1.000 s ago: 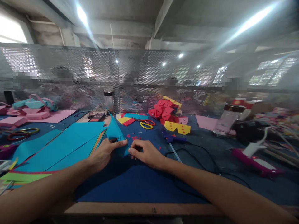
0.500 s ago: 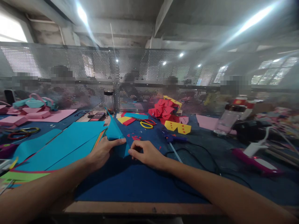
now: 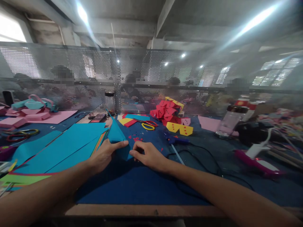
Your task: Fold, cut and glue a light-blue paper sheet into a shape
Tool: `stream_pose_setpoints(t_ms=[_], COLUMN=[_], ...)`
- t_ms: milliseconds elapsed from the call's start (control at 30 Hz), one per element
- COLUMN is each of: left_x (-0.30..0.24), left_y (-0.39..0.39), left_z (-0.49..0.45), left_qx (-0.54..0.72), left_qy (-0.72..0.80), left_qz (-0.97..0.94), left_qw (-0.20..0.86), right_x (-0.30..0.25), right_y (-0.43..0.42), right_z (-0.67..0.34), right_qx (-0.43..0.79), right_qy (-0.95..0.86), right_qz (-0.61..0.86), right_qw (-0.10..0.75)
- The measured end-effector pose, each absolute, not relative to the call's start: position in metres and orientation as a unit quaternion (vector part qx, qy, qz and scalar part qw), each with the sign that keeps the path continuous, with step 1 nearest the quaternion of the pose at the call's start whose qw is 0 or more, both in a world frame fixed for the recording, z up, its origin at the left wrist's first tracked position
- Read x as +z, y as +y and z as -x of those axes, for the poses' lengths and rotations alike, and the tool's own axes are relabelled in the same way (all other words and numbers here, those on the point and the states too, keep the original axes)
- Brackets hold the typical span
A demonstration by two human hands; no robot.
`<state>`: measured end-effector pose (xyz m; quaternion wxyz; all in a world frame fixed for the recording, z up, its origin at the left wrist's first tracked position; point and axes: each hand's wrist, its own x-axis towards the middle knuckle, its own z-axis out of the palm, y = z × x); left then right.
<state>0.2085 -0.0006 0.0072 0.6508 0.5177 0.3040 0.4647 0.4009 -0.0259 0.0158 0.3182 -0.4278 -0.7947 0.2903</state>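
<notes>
A folded blue paper piece (image 3: 116, 134) stands tilted on the dark blue table cover (image 3: 142, 183), its tip pointing up and away. My left hand (image 3: 104, 156) holds its lower left side, thumb laid across the paper. My right hand (image 3: 148, 155) is curled, fingertips pinching the paper's lower right corner. Both hands meet at the paper's base.
A stack of blue and coloured sheets (image 3: 63, 146) lies at left. Scissors (image 3: 148, 125), red and yellow dotted cut-outs (image 3: 174, 118) and a blue glue gun (image 3: 175, 140) with black cable sit behind. A jar (image 3: 230, 123) and pink boxes (image 3: 28, 112) flank. Other people sit beyond the mesh screen (image 3: 142, 78).
Almost nothing has moved. Both hands keep their hold on the blue paper; the right fingers have shifted slightly at its corner.
</notes>
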Motion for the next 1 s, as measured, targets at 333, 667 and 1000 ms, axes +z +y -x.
stream_pose_setpoints(t_ms=[333, 667, 1000], left_x=[0.0079, 0.0128, 0.0097], left_y=[0.0002, -0.0032, -0.0008], left_z=[-0.2085, -0.2094, -0.2099], left_qx=[0.464, 0.468, 0.472], left_qy=[0.302, 0.315, 0.329], left_qz=[-0.512, -0.505, -0.5], left_qw=[0.657, 0.653, 0.647], right_x=[0.0132, 0.0112, 0.0092], right_y=[-0.0246, -0.0261, -0.0224], right_z=[-0.4021, -0.4008, -0.4011], right_qx=[0.278, 0.263, 0.279], right_qy=[-0.803, -0.807, -0.802], right_qz=[0.416, 0.422, 0.425], right_qw=[0.326, 0.318, 0.312])
